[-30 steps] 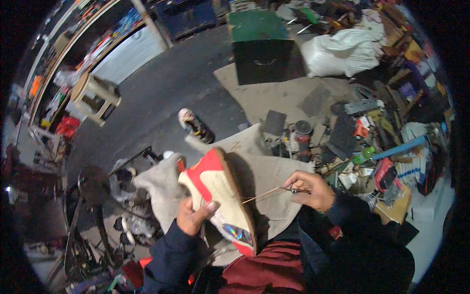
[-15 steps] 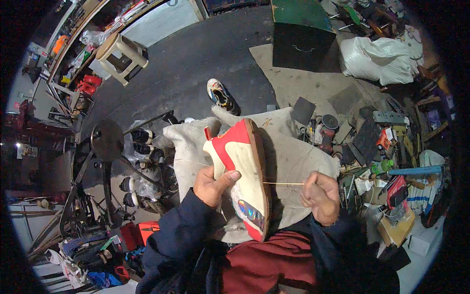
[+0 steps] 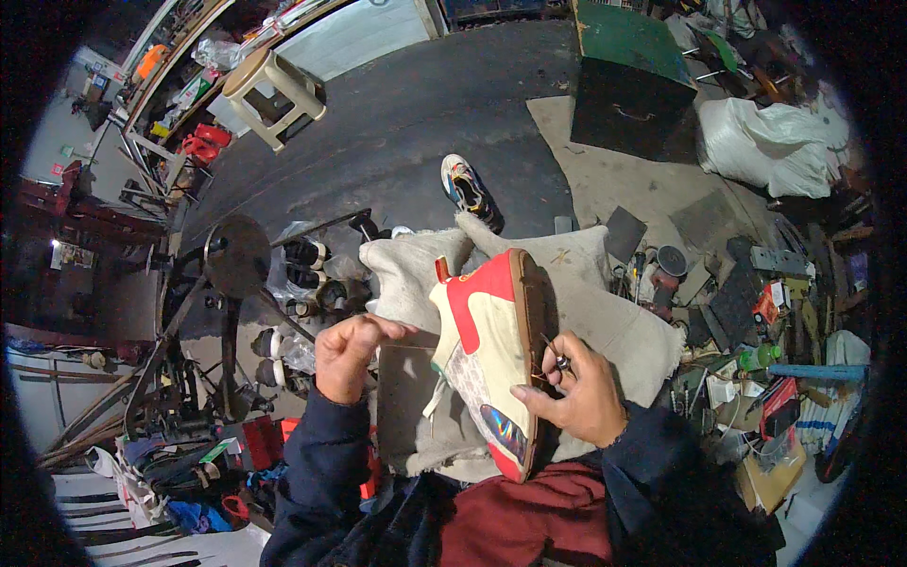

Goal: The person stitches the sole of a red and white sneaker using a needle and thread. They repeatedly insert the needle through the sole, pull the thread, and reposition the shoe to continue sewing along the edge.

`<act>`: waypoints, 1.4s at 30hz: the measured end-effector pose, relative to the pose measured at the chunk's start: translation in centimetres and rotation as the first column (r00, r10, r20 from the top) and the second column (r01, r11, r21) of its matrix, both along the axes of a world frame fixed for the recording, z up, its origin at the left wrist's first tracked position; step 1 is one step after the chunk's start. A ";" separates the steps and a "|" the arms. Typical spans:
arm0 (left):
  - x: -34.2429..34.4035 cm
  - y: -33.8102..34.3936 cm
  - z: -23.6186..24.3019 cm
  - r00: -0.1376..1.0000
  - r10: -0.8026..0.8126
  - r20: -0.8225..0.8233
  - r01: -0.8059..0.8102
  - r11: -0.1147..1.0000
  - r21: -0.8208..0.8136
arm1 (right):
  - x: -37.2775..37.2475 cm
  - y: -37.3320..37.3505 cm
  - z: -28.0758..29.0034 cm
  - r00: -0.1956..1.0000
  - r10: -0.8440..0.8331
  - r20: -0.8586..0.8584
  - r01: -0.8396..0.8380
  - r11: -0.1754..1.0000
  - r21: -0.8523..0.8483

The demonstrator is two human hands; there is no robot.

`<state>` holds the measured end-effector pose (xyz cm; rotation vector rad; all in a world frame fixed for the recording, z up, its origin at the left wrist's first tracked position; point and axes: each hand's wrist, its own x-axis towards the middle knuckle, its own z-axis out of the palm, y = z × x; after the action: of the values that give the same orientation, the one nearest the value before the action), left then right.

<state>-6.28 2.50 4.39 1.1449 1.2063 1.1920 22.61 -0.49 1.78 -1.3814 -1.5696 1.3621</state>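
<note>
A cream and red sneaker [image 3: 496,317] with a brown sole lies on its side on a grey cloth [image 3: 633,350] over my lap. My left hand [image 3: 348,357] is closed left of the shoe, pinching a thin thread [image 3: 406,348] that runs back to it. My right hand [image 3: 578,397] grips a small metal-tipped tool [image 3: 562,364], probably an awl, at the sole's edge, its thumb resting on the shoe.
A black metal machine [image 3: 236,255] stands at left among several shoes. A sneaker-clad foot [image 3: 463,189] is ahead. A plastic stool [image 3: 274,94], green cabinet [image 3: 628,85] and white sack [image 3: 765,142] stand farther off. Tools and scraps [image 3: 718,302] crowd the right.
My left hand has left the shoe and moved left, drawing thread out. My right hand, earlier pulling thread out to the right, has moved in against the sole with the tool.
</note>
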 end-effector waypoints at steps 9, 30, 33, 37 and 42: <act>1.5 1.6 -3.2 0.881 0.143 0.451 -0.107 0.989 -0.105 | -1.0 -0.3 -1.1 0.995 -0.053 0.082 0.048 0.997 0.058; 7.1 -3.8 9.2 0.826 -0.125 -0.549 0.541 0.445 0.714 | -0.8 -0.1 -1.5 1.000 -0.012 -0.021 0.013 0.998 0.055; 8.5 -3.0 7.3 0.741 -0.182 -0.647 0.593 0.629 0.502 | -0.3 0.0 -1.3 0.999 0.029 -0.022 -0.028 0.999 0.034; 9.8 -3.5 2.9 0.787 -0.105 -0.608 0.379 0.860 0.343 | 1.1 -0.3 -0.5 0.984 0.050 -0.174 -0.039 0.997 0.069; 10.5 -4.8 0.1 0.771 -0.015 -0.637 0.273 0.911 0.309 | 2.7 -0.9 0.0 0.974 0.045 -0.222 -0.068 0.993 -0.098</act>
<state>4.21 -2.29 4.49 2.0190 1.3547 0.9712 25.29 -1.40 1.75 -1.2066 -1.4178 1.5937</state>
